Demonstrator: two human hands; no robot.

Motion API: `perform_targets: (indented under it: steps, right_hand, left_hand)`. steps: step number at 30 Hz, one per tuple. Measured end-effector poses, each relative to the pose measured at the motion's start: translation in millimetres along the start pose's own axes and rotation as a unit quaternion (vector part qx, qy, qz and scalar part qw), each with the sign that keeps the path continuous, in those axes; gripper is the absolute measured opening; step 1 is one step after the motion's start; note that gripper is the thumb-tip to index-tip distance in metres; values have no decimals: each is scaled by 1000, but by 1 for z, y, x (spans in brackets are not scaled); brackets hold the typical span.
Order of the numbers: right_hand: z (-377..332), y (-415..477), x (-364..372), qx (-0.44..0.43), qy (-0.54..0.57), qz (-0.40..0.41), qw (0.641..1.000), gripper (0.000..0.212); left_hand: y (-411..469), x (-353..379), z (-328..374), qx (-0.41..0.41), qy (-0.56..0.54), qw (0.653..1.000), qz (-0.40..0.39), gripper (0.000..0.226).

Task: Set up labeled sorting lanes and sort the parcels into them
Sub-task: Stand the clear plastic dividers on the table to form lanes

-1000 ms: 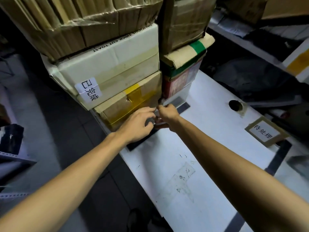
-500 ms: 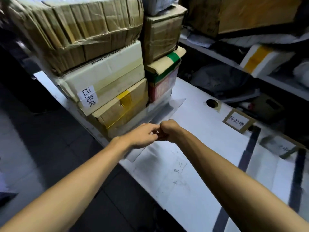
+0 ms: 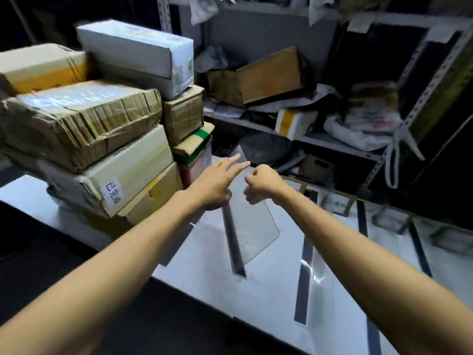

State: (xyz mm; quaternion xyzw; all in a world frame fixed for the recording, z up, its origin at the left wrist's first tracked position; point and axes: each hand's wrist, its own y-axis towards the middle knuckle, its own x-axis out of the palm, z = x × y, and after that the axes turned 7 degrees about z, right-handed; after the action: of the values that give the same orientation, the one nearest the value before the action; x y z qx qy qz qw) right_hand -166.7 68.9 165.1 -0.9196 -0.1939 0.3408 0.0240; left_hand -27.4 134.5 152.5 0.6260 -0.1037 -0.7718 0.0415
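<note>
your right hand point(image 3: 263, 184) is curled into a fist that looks pinched on the top edge of a clear plastic sheet point(image 3: 252, 228), which hangs tilted above the white table point(image 3: 256, 295), its lower corner toward 6 o'clock. your left hand point(image 3: 215, 185) is at 9 o'clock of that fist, fingers spread and extended toward 1 o'clock, thumb side close against the sheet's left edge; whether it grips or only steadies the sheet cannot be told through the blur. the sheet looks thin, light and springy, likely slick, and apt to flex or slide if pinched at one point only, so take it by two edges with flat fingertips rather than at a corner. black tape strips point(image 3: 303, 275) mark lanes on the tabletop, and small framed label cards point(image 3: 337, 203) stand at about 2 o'clock of your hands. the sorted parcel stack point(image 3: 107, 139) sits at 9 to 10 o'clock, one white box carrying a handwritten label point(image 3: 114, 192). those cartons look stiff but crushed and tape-wrapped, probably heavy; judge them as two-hand lifts from the bottom edges, not the loose tape. more parcels and soft mailer bags point(image 3: 358, 131) lie on the shelf point(image 3: 314, 139) at 1 o'clock; the bags will sag, so grab them mid-body.
</note>
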Motion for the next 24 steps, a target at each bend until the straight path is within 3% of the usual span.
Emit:
perform_targets:
  steps: [4,9,13,14,16,18,19,21,23,24]
  right_hand:
    - [8,-30,-38,-82,-205,14,975,22]
    - [41,-50,-78,-127,-293,72,945,25]
    - [77,-53,-104,-252,-342,228,876,33]
    - [86,-55,-112,-259,-320,264,872,39]
    - [100,-56,-125,-212,-208,295,908,46]
    - [109,-58,-140,-85,-16,256,963,46]
    - [114,-62,-152,-14,106,214,971,44]
    - [126,-72,-176,96,327,129,931,50]
    - [141,-84,-199,137,402,95,900,54]
    - [151,-90,-211,142,409,89,897,45]
  left_hand:
    - [25,-11,43,79,94,992,6,81]
    - [43,-9,100,80,177,980,37,29]
    - [61,-16,144,9,135,990,49,12]
    - [66,-18,158,-1,119,991,65,11]
    - [75,-24,189,-26,76,993,83,14]
    - [83,-29,219,-41,43,995,84,17]
    - [86,-29,234,-41,24,996,79,16]
    - [90,-22,261,-34,-28,998,47,9]
    - [93,-9,285,-23,-91,995,-14,11]
    - [94,-1,298,-19,-127,991,-46,12]
